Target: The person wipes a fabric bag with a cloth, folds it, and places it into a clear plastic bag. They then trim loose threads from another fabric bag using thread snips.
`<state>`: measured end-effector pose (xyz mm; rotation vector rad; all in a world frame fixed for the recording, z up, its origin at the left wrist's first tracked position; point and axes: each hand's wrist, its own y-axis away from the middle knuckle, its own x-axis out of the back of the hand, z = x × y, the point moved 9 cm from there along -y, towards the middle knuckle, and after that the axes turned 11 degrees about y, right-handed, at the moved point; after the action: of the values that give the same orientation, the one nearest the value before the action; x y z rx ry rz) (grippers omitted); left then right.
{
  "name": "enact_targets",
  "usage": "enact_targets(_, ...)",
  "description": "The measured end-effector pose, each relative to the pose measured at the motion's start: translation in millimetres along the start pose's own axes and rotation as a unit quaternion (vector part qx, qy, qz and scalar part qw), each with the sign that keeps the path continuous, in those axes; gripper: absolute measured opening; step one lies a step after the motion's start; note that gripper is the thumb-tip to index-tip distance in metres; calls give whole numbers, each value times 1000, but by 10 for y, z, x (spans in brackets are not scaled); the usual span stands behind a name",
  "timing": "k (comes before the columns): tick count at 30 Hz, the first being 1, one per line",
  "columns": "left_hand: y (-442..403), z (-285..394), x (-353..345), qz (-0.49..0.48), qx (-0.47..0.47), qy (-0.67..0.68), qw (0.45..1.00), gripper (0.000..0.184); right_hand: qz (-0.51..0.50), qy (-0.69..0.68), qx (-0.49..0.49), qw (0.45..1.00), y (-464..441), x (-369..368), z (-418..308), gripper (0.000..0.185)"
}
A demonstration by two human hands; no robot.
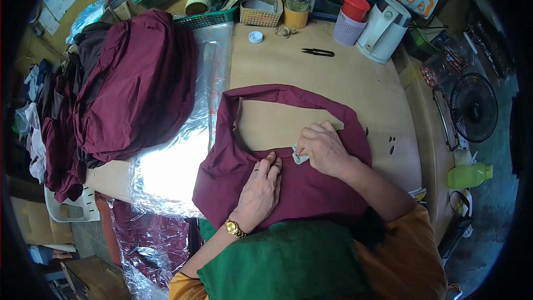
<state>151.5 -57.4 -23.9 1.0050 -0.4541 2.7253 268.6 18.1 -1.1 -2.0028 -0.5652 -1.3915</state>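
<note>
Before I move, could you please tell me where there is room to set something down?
The table is bare between the black snips and the maroon cloth, and between that cloth and the white kettle. The back edge is crowded with baskets, a jar and cups; the left side holds the cloth pile and clear plastic.

Your left hand [260, 191] lies palm down on the maroon garment [325, 194], fingertips at six o'clock of its opening, while at five o'clock your right hand [323, 147] pinches a small pale wad [300, 156] against the edge. From the garment, the snips [318, 52] lie between twelve and one o'clock, the jar [297, 5] at twelve, the kettle [383, 32] at one, and the maroon pile [139, 86] at ten, partly over clear plastic [172, 172].
</note>
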Motion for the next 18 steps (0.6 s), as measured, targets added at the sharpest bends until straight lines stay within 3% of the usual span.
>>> enact_targets(9,45,-13,61,9,7,-7,1000,40,68,1,86,994,-205,-118,-333,9)
enact_targets(13,48,-11,33,13,-32,-40,999,40,17,10,75,997,-174,-122,-214,9)
enact_targets(18,49,-20,41,-6,4,-12,1000,43,77,-30,53,995,-303,-145,-247,8)
